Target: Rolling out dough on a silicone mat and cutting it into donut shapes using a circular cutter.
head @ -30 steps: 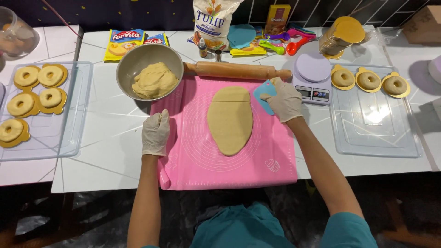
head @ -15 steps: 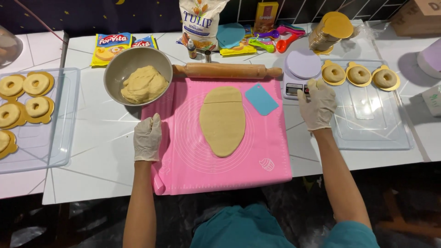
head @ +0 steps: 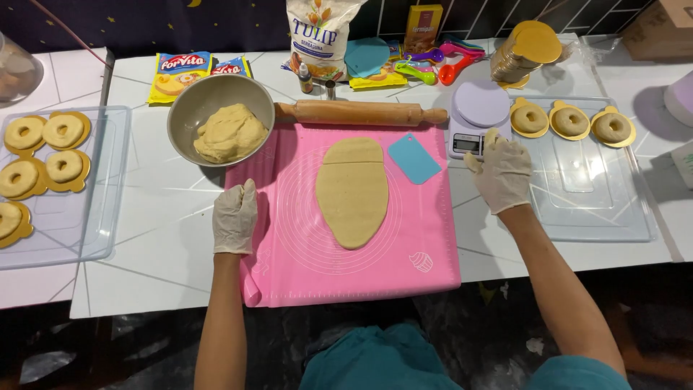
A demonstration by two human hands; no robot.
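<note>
Left hand (head: 234, 217), gloved, lies flat and open on the left edge of the pink mat (head: 426, 238), holding nothing. Right hand (head: 500, 172), also gloved, sits loosely open with fingers curled, off the mat's right side, just at the near right corner of the small kitchen scale (head: 476, 119); cannot tell whether it touches the scale. Rolled oval of dough (head: 351, 191) lies mid-mat, between the two hands, apart from both, long axis running near to far. Blue scraper (head: 414, 158) rests on the mat just right of the dough, between it and the right hand. Wooden rolling pin (head: 361, 113) lies crosswise at the mat's far edge. Metal bowl (head: 216, 108) with a lump of dough stands far left of the mat, beyond the left hand. Clear tray (head: 599, 202) to the right carries three dough rings on gold discs along its far side; another tray (head: 86, 238) at far left holds more rings. White tiled surface (head: 159, 245) under all.
</note>
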